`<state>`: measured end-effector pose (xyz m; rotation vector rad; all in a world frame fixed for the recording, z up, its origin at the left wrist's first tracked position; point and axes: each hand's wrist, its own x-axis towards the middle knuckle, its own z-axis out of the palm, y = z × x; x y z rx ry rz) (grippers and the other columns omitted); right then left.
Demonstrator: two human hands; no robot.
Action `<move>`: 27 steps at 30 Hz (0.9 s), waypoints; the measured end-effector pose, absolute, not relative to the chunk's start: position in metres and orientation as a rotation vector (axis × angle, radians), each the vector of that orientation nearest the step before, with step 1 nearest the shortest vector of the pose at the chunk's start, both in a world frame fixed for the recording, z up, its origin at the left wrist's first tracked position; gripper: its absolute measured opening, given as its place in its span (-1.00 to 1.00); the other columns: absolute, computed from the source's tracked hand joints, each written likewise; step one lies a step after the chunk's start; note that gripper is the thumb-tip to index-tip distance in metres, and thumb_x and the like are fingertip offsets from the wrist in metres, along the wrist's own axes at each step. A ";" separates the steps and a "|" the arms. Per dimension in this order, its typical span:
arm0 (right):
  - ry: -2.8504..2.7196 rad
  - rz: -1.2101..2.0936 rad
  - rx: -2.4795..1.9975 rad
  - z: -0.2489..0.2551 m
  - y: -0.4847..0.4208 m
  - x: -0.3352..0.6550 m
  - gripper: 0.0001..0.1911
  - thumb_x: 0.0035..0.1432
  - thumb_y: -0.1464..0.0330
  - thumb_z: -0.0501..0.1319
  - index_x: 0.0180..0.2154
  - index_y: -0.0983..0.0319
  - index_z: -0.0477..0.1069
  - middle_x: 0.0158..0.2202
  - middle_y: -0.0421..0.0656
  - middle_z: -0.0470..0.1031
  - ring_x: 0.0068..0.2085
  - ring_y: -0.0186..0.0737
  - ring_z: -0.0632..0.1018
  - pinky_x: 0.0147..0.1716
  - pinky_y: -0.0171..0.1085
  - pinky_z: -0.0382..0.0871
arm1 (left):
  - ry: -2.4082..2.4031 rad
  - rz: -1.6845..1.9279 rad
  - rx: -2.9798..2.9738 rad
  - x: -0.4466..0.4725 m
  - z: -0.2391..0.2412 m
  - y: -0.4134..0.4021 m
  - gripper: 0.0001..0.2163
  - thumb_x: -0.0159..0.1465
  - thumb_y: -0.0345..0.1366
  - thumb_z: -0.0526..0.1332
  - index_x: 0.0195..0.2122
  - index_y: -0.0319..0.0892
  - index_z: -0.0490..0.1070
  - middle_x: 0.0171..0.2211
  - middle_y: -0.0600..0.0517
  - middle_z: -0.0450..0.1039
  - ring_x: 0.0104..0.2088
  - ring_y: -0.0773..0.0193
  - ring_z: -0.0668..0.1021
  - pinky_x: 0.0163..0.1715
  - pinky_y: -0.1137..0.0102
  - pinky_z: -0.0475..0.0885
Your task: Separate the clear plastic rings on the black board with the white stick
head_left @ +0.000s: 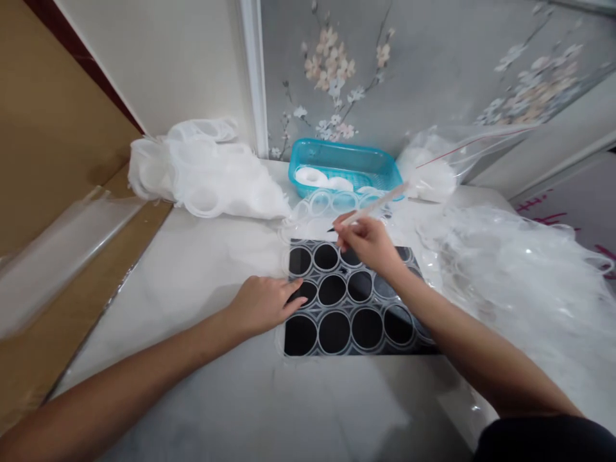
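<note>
A black sheet [332, 332] lies on the white table, covered by a clear plastic sheet with rows of round rings [367, 327]. My left hand [269, 300] rests at its left edge, fingers stretched out, two fingertips touching the ring sheet. My right hand [366, 240] is above the upper part of the black sheet, closed around a slim white pen-like stick [375, 206] with a dark pointed tip. The tip points left, near the top edge of the sheet. Some of the rings on the right are hidden by my right hand and forearm.
Behind the sheet stands a blue plastic basket [346, 146] with white round pieces [310, 176] in it. A white pile of ring material [216, 173] lies at the left. Clear plastic sheets [524, 276] heap up at the right, near a zip bag [428, 163]. Cardboard [110, 263] borders the left.
</note>
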<state>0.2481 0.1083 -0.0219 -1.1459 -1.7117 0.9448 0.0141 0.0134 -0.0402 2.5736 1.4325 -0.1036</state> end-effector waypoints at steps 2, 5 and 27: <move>-1.663 1.181 -1.138 -0.037 0.091 0.240 -0.68 0.17 0.09 0.26 -0.37 0.24 0.45 -0.41 -0.15 0.54 -0.51 -0.34 0.50 -0.51 -0.29 0.41 | 1.422 0.023 2.733 0.018 -0.044 0.006 -0.63 0.44 -0.12 0.07 0.10 -0.23 0.47 -0.20 -0.11 0.60 -0.27 0.09 0.63 -0.42 0.33 0.43; -1.665 1.252 -1.178 -0.049 0.082 0.227 -0.66 0.16 0.08 0.28 -0.37 0.23 0.48 -0.46 -0.15 0.56 -0.45 -0.27 0.56 -0.43 -0.27 0.47 | 1.297 0.317 2.959 0.023 -0.047 -0.007 -0.65 0.45 -0.19 0.06 0.01 -0.37 0.47 -0.09 -0.24 0.55 -0.14 0.01 0.60 -0.23 0.22 0.48; -2.096 1.108 -0.902 -0.051 0.078 0.223 -0.87 0.25 0.33 0.26 -0.28 0.22 0.56 -0.28 -0.11 0.63 -0.24 -0.21 0.60 -0.28 -0.21 0.45 | 1.123 0.294 2.912 0.025 -0.068 -0.024 -0.32 0.40 0.19 -0.08 0.34 -0.24 0.17 0.26 -0.25 0.30 0.29 -0.18 0.31 0.23 0.06 0.19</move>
